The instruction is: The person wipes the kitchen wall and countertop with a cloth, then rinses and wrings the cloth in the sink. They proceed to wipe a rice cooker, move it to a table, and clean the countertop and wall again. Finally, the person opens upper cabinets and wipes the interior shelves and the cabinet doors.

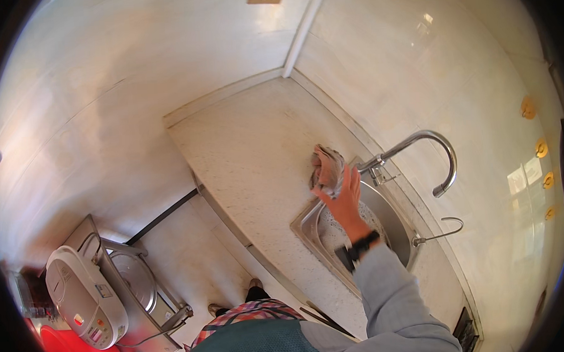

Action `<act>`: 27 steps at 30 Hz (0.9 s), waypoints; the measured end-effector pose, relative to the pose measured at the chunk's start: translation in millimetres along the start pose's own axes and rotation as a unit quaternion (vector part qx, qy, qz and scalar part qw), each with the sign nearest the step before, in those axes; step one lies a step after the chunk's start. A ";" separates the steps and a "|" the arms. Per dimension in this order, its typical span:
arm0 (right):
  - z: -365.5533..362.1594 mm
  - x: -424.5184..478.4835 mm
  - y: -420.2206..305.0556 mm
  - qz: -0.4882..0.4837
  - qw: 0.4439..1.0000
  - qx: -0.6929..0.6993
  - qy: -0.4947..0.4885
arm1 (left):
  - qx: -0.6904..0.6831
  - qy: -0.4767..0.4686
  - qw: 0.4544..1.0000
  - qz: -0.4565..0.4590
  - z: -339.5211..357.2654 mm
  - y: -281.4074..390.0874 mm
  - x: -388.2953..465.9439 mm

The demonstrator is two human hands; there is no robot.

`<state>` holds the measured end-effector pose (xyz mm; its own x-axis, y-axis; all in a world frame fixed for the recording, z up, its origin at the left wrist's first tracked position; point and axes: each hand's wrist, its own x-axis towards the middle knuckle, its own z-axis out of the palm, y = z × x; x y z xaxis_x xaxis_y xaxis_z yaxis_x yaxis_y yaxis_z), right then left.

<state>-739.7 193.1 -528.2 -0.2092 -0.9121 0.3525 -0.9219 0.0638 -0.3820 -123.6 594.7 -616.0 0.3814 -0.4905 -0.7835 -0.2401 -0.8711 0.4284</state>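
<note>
My right hand (347, 206) reaches over the sink with its palm down, a black watch on the wrist. Its thumb and fingers are around the near end of a crumpled pink and grey cloth (330, 171). That cloth is on the pale speckled countertop (243, 144), at the sink's far left corner. Below the hand, white suds and bubbly water (329, 230) fill part of the stainless steel sink (400, 237), and the forearm hides some of the basin. My left hand is out of view.
A curved chrome faucet (444, 155) and a thin, smaller tap (447, 230) rise behind the sink. To the left, a rice cooker (84, 298) stands near a metal rack (159, 294) holding a round lid (134, 279). Yellow hooks (540, 148) dot the tiled wall.
</note>
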 end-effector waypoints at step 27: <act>40.6 55.2 39.8 0.102 0.992 -0.013 -0.076 | 0.210 -0.005 0.803 0.557 189.1 632.5 127.8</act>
<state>-774.7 128.8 -558.7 -0.3429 -0.9294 0.1366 -0.8737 0.2621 -0.4097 -395.5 -14.3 -530.2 -0.2861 -0.9579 -0.0228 -0.7078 0.1952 0.6789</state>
